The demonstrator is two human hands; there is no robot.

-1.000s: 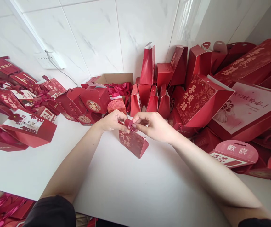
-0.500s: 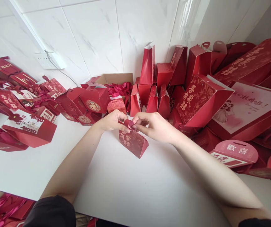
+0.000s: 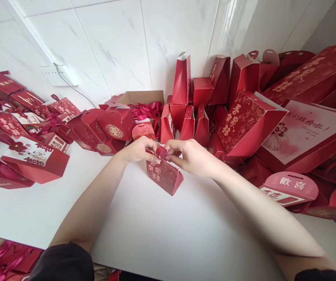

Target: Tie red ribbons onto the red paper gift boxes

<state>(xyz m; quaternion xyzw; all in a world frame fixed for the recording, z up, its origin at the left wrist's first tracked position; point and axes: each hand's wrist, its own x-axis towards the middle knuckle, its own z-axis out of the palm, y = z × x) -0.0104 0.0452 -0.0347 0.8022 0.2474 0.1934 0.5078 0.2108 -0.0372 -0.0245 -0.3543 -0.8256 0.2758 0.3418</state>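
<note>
Far left of the small box (image 3: 164,177), I see a heap of red gift boxes (image 3: 5,121) packed tight, probably so they prop one another up. Nearer the small box on that side sits a picture-topped box (image 3: 36,158), just behind a bow-tied box (image 3: 8,175). Behind the small box and slightly left, cord-handled boxes (image 3: 87,127) stand in front of a cardboard carton (image 3: 141,96), whose walls seem to keep the loose ribbons (image 3: 150,109) together.

My left hand (image 3: 141,151) grips the small box at its top edge, thumb on the near face, I judge to steady it. The small box itself rests on the white surface (image 3: 182,230) between both hands, tilted in view, a short strap (image 3: 161,152) curling over its top. My right hand (image 3: 187,158) pinches that strap between thumb and fingers, which looks like a way of controlling so thin a piece; the fingertips hide whatever fastening is there.

Right of the small box, larger boxes (image 3: 245,125) lean and stack against one another, likely to save room, with a round-topped box (image 3: 295,185) nearer me.
</note>
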